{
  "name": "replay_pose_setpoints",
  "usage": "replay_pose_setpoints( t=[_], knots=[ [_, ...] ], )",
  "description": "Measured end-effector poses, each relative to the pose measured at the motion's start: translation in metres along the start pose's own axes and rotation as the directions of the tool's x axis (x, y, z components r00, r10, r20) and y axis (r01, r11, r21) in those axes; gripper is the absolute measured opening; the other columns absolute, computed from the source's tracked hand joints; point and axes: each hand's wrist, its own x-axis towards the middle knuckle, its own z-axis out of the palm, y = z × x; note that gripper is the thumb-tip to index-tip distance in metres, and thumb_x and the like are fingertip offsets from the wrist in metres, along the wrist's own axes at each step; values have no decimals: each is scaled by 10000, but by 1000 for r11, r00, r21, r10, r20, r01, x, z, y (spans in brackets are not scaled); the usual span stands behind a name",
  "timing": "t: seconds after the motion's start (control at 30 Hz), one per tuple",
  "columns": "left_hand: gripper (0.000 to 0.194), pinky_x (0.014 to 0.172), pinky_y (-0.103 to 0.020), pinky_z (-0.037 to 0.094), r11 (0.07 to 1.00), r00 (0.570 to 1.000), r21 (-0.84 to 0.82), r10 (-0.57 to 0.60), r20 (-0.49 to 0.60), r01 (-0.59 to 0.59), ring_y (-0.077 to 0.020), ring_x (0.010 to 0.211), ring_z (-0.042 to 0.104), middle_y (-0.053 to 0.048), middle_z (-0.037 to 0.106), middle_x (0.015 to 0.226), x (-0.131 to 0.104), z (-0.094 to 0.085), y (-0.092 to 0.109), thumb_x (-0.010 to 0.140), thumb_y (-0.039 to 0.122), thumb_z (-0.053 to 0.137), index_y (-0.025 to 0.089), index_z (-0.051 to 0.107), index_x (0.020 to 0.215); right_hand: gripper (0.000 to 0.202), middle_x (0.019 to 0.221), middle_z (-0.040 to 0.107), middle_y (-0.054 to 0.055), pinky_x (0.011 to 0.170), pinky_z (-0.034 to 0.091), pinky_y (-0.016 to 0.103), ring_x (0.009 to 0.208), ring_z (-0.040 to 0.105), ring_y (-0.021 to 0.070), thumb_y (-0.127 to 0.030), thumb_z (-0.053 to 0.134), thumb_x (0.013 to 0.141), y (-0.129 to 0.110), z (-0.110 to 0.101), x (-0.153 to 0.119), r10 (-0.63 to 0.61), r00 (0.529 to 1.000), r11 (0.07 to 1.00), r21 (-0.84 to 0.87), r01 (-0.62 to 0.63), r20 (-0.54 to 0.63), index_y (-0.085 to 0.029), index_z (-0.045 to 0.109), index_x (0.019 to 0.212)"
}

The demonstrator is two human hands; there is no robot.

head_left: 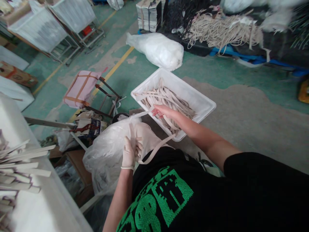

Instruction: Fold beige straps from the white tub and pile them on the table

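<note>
- Strip pile, too tangled for me to count: centre of frame, inside one white tub; long axis upper left to lower right.
- Right hand, bare: nearer, over the tub's rim, fingers pinching strip.
- Left hand, gloved: pile lies upper right; fingers holding strip.
- Held strip, apparently one: loops toward tub.
</note>
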Motion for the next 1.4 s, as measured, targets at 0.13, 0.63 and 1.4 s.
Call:
replay_pose_setpoints(
  t=[0.13, 0.63, 1.4],
  knots=[
    [674, 372, -178, 297, 984, 999, -179, -29, -26, 24, -63, 388, 450, 21, 561, 517, 7, 4, 5, 728, 781, 665, 117, 716, 831, 333, 960, 762, 126, 514, 467, 200, 756, 652, 163, -405, 537, 992, 34, 18, -30, 104, 994, 994, 16, -104, 26, -145, 731, 917],
    [159, 484, -150, 420, 701, 987, -711, -74, -145, -52, -55, 483, 514, 41, 532, 600, 45, 57, 39, 936, 267, 674, 148, 670, 831, 414, 629, 710, 61, 660, 449, 283, 627, 651, 188, -427, 515, 951, 39, 62, -132, -103, 961, 888, -412, 204, 255, -151, 742, 742],
    [125, 760, -266, 562, 721, 975, -675, 7, -221, -158, -163, 779, 722, -59, 744, 836, 50, 58, 28, 864, 262, 746, 161, 702, 923, 464, 787, 773, 91, 773, 485, 309, 791, 715, 251, -504, 510, 961, 5, -17, -134, -113, 948, 650, -699, 298, 299, -190, 793, 768]
  ],
)
